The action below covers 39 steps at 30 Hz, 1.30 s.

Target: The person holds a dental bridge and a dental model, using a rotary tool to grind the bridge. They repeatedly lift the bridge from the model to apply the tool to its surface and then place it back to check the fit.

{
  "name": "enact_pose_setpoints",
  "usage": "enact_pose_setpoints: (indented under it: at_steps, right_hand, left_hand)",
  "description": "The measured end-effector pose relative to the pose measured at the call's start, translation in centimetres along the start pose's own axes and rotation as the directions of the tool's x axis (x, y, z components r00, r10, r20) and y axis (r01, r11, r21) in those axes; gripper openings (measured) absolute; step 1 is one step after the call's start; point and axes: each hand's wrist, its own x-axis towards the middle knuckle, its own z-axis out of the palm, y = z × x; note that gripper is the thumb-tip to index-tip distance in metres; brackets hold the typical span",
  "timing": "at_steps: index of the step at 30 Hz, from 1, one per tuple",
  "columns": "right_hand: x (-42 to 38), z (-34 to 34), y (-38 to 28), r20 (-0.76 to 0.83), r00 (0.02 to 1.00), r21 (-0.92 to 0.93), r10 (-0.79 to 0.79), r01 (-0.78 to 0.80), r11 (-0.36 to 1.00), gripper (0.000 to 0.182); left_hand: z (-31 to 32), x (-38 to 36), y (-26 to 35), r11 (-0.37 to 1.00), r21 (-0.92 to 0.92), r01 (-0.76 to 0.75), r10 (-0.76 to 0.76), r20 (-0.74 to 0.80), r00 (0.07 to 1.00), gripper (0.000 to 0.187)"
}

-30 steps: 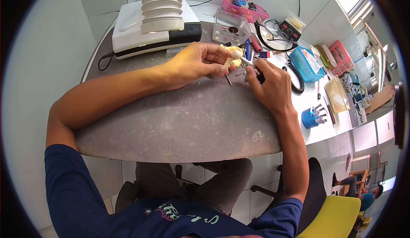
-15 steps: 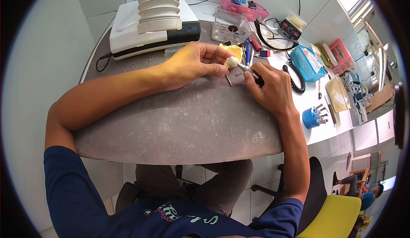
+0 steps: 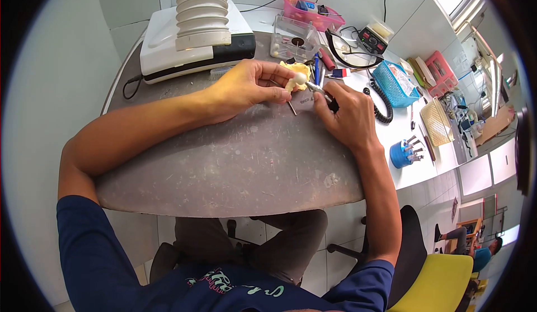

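My left hand pinches a small cream-coloured piece between thumb and fingertips; its exact kind is too small to make out. In my right hand is a slim metal rotary handpiece, gripped like a pen. Its front end points left and meets a whitish rounded tip that lies against the cream piece. Fingers hide part of both things. Just behind, a yellow, irregular plaster-like piece lies on the bench. Below the left fingertips a thin metal rod is visible.
A ribbed suction hose hangs over a white box unit at back left. Behind the hands stand a clear plastic box and a pink basket. Rightward are a coiled black cord, blue basket and blue bur holder.
The whole view has shifted slightly, so the bench things sit a little further left. Both hands keep their grips, with the handpiece still at the cream piece.
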Motion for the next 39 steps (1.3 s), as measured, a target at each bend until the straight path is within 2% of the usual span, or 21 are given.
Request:
enact_pose_setpoints:
  at_steps: [3, 7, 12, 15, 22, 25, 27, 34, 36, 39]
  right_hand:
    - [-0.11, -0.35, 0.36, 0.014, 0.996, 0.004, 0.09, -0.09, 0.996, 0.026]
    - [-0.01, -0.22, 0.15, -0.003, 0.999, 0.012, 0.041, -0.041, 0.999, 0.026]
    - [0.12, -0.27, -0.42, 0.053, 0.999, 0.019, -0.008, 0.007, 1.0, 0.025]
    - [0.07, 0.06, 0.05, -0.001, 1.0, 0.016, 0.014, -0.014, 1.0, 0.026]
    - [0.09, -0.2, -0.32, 0.057, 0.998, -0.001, -0.015, 0.015, 1.0, 0.026]
    - [0.06, -0.13, -0.07, -0.022, 1.0, -0.001, 0.015, -0.015, 1.0, 0.026]
    - [0.06, -0.33, -0.16, -0.048, 0.994, 0.028, 0.097, -0.095, 0.995, 0.026]
    - [-0.03, -0.34, -0.1, 0.064, 0.998, 0.005, -0.027, 0.027, 1.0, 0.026]
    - [0.07, -0.27, -0.03, -0.001, 0.999, 0.01, 0.053, -0.053, 0.999, 0.026]
    - [-0.03, -0.44, 0.12, -0.016, 0.998, -0.002, 0.068, -0.068, 0.998, 0.026]
  left_hand:
    - [0.02, -0.22, 0.05, 1.0, -0.011, -0.013, 0.013, -0.016, 1.0, 0.044]
    - [0.12, -0.07, -0.09, 0.998, -0.055, -0.028, 0.025, -0.041, 0.999, 0.04]
    - [-0.05, -0.07, 0.02, 1.0, -0.015, 0.002, -0.002, -0.003, 1.0, 0.044]
    - [-0.08, -0.05, 0.06, 1.0, -0.006, 0.0, 0.0, -0.006, 1.0, 0.043]
    - [-0.13, -0.12, 0.12, 1.0, -0.025, 0.0, 0.001, 0.014, 1.0, 0.043]
    - [-0.15, -0.04, 0.05, 1.0, -0.027, -0.017, 0.018, 0.027, 0.999, 0.043]
    - [-0.09, -0.07, 0.03, 0.999, -0.04, -0.023, 0.024, 0.028, 0.999, 0.042]
    - [-0.18, -0.16, 0.15, 0.998, -0.071, 0.003, -0.002, 0.01, 1.0, 0.042]
    - [0.02, -0.28, 0.22, 0.998, -0.067, -0.014, 0.015, 0.006, 1.0, 0.042]
    - [0.03, -0.24, 0.19, 0.997, -0.061, -0.039, 0.04, 0.014, 0.999, 0.042]
